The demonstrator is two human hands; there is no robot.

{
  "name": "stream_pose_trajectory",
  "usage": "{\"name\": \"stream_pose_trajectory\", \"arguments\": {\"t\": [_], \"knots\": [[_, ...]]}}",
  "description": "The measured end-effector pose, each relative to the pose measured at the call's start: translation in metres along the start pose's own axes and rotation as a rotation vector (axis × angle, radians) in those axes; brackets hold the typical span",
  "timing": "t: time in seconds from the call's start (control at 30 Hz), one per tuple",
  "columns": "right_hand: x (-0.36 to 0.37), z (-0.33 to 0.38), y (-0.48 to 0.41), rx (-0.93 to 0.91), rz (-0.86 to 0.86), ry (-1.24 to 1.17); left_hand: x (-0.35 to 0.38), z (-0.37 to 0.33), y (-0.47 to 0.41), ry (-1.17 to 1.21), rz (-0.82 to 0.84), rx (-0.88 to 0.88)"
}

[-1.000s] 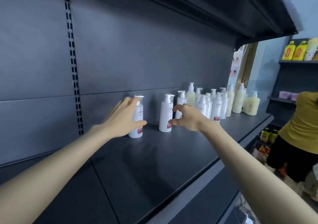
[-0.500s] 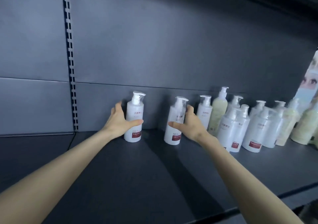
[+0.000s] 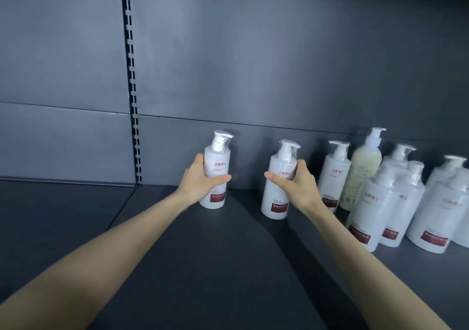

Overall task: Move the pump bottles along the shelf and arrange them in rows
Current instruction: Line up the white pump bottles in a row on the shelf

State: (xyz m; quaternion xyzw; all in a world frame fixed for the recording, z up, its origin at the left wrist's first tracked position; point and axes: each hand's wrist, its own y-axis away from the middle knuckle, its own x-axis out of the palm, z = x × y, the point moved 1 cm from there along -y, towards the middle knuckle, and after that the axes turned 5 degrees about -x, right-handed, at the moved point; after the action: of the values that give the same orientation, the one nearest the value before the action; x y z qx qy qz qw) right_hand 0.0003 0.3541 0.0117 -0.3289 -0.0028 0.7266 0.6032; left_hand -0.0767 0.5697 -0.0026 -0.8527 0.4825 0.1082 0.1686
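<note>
From the head camera: gripping one white bottle (image 3: 217,163) in the left hand (image 3: 200,183), thumb across its front, fingers curled behind; clasping a second bottle (image 3: 276,200) likewise in the right hand (image 3: 297,187); both upright on the dark shelf (image 3: 203,266), apart, near the back wall (image 3: 253,76); further right, more bottles (image 3: 368,215) crowded together, among them a yellowish bottle (image 3: 363,172).

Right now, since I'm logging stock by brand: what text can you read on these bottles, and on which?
"沿美博士": red characters on the left bottle, gripped by the left hand.
"沿美博士": same on the second bottle, gripped by the right hand.
Their dark red bands: white print, too blurred to read.
The wrapped bottles at right: similar red characters, too blurred to confirm.
</note>
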Motion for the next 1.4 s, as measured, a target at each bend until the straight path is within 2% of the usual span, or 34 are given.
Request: {"name": "stream_pose_trajectory", "arguments": {"t": [0.1,0.33,0.73,0.97,1.17,1.4], "knots": [[0.008,0.011,-0.002,-0.028,0.013,0.040,-0.013,0.000,0.007,0.018,0.003,0.019],[0.056,0.073,0.004,-0.137,0.043,-0.049,-0.082,-0.010,0.051,0.136,-0.093,0.050],[0.188,0.205,0.074,-0.310,0.236,-0.190,-0.254,0.033,0.153,0.158,-0.325,0.010],[0.286,0.278,0.134,-0.305,0.282,-0.218,-0.376,0.078,0.196,0.088,-0.320,-0.033],[0.346,0.321,0.156,-0.318,0.304,-0.160,-0.447,0.111,0.196,0.119,-0.362,-0.080],[0.393,0.350,0.127,-0.340,0.288,-0.097,-0.499,0.131,0.148,0.074,-0.337,-0.080]]}}
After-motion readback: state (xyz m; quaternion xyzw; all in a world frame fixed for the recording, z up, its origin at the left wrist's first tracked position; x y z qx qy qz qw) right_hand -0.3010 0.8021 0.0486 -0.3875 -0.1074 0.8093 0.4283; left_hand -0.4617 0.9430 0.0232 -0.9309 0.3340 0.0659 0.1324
